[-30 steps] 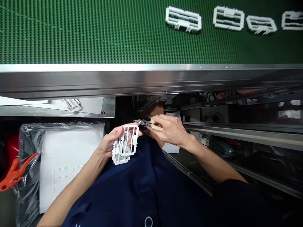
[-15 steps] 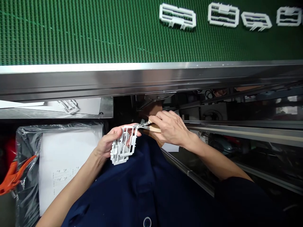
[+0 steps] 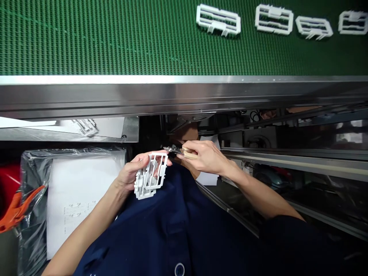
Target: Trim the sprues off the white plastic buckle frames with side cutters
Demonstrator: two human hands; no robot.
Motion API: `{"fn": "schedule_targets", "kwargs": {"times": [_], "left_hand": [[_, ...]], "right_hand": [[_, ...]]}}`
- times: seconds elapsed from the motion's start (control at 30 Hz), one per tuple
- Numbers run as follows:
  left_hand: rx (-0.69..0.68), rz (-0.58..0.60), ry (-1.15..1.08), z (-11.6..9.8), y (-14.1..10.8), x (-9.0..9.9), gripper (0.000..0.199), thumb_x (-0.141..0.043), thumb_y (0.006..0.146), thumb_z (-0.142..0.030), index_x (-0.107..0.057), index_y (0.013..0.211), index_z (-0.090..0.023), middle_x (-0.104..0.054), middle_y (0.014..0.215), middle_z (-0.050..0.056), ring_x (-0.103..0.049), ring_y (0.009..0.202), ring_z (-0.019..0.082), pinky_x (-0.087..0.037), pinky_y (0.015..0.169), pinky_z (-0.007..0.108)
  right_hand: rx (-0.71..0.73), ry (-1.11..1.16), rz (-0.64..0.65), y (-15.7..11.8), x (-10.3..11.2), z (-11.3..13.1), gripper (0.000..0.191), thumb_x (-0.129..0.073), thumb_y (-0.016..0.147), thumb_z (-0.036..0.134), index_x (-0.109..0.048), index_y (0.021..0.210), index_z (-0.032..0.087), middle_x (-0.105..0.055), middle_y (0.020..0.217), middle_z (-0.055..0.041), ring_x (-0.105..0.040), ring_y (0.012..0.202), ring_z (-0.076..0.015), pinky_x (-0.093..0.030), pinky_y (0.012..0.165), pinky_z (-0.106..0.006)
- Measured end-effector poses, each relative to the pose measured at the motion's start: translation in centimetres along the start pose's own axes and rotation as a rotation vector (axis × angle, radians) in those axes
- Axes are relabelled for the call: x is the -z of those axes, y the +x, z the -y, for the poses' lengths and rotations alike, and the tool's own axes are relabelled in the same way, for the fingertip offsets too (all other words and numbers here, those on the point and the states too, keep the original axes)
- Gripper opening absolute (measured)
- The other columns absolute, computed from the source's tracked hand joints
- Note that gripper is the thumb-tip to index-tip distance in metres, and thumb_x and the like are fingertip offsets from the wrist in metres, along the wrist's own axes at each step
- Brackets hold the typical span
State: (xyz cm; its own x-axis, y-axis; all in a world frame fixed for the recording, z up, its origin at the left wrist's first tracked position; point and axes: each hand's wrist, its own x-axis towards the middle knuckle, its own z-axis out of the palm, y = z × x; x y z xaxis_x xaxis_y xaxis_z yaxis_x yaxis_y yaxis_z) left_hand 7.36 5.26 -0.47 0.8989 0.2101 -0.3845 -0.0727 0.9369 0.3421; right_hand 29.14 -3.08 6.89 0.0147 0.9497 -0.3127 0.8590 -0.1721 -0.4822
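White plastic moulded frame [image 3: 149,176] sits gripped in the curled fingers of the left hand [image 3: 130,176], while the right hand [image 3: 208,157] closes around small beige-handled nippers [image 3: 181,151], their metal tips just beside the frame.

Plastic frames [image 3: 218,20] lie in a row on the far right of the conveyor belt [image 3: 86,38]; nearer, past the steel rail [image 3: 172,96], the left hand [image 3: 133,174] holds another frame [image 3: 150,175], right of a plastic-wrapped paper sheet [image 3: 83,199] and touching the cutters [image 3: 174,150] held in the right hand [image 3: 205,157].
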Motion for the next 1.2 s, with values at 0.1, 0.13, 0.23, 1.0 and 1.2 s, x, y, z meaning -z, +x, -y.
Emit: {"fn": "schedule_targets", "kwargs": {"times": [0.1,0.13,0.23,1.0,1.2], "left_hand": [[-0.037,-0.083,-0.024,-0.1,0.3,-0.3,0.051,-0.071,0.072,-0.037,-0.06,0.117,-0.015,-0.067,0.101,0.014,-0.058,0.057,0.014,-0.051,0.049,0.024],[-0.068,-0.135,-0.022,-0.2,0.6,-0.5,0.049,-0.071,0.073,-0.036,-0.06,0.116,-0.017,-0.067,0.101,0.013,-0.059,0.058,0.014,-0.051,0.05,0.025],[-0.149,-0.333,0.048,-0.1,1.5,-0.9,0.037,-0.072,0.073,-0.031,-0.06,0.105,-0.019,-0.067,0.093,0.008,-0.059,0.059,0.014,-0.052,0.053,0.025],[-0.092,-0.555,-0.035,-1.9,2.8,-1.2,0.019,-0.06,0.081,-0.026,-0.065,0.09,-0.011,-0.065,0.074,0.007,-0.062,0.055,0.014,-0.053,0.046,0.022],[-0.107,-0.564,-0.046,-1.8,3.0,-1.5,0.019,-0.063,0.079,-0.029,-0.067,0.087,-0.012,-0.065,0.07,0.006,-0.062,0.054,0.015,-0.054,0.047,0.021]], "right_hand": [[-0.18,0.279,-0.061,0.1,-1.2,0.3,0.035,-0.049,0.085,0.05,-0.055,0.074,0.017,-0.054,0.063,0.0033,-0.044,0.056,-0.0075,-0.029,0.055,-0.021],[-0.223,0.361,-0.083,0.2,-1.7,0.5,0.037,-0.05,0.084,0.051,-0.054,0.073,0.016,-0.053,0.063,0.0032,-0.044,0.057,-0.0075,-0.031,0.055,-0.02],[-0.266,0.637,-0.073,0.3,-3.4,1.6,0.035,-0.06,0.077,0.051,-0.053,0.079,0.017,-0.058,0.072,0.0015,-0.052,0.063,-0.0091,-0.038,0.059,-0.02],[-0.355,2.112,0.293,0.6,-7.5,-1.1,0.028,-0.029,0.093,0.038,-0.047,0.091,0.017,-0.068,0.088,-0.0146,-0.064,0.071,-0.016,-0.046,0.061,-0.024],[-0.357,2.091,0.294,0.8,-7.5,-1.1,0.028,-0.036,0.091,0.042,-0.048,0.091,0.017,-0.068,0.087,-0.0129,-0.064,0.07,-0.0149,-0.045,0.061,-0.023]]}}
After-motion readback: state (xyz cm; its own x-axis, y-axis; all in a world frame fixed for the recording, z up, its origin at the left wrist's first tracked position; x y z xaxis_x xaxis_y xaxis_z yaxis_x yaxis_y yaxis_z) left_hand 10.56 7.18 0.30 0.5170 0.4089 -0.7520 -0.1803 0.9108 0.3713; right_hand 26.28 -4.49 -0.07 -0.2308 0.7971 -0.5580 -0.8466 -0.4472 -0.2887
